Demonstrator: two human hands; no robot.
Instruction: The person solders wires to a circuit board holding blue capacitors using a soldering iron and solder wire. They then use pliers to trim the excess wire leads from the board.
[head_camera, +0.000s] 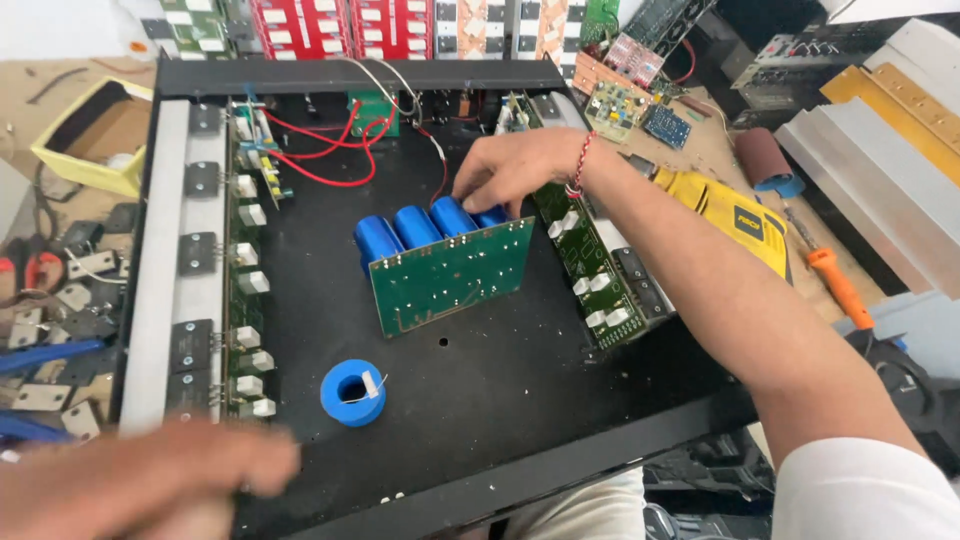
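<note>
Bare black chassis floor (480, 390) toward the wrist from the right hand's fingers (478, 192); red wires (330, 150) crowd beyond the fingertips.

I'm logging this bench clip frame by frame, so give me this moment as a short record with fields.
Setting: open black metal chassis on a cluttered workbench
Right hand: resting on top of the blue capacitors on a green circuit board, which stands tilted on its edge
Left hand: blurred, at the chassis's near left corner, holding nothing that I can see
Inside chassis: blue solder spool, red wires, side boards along both walls
Outside, right: yellow drill, orange-handled screwdriver
</note>
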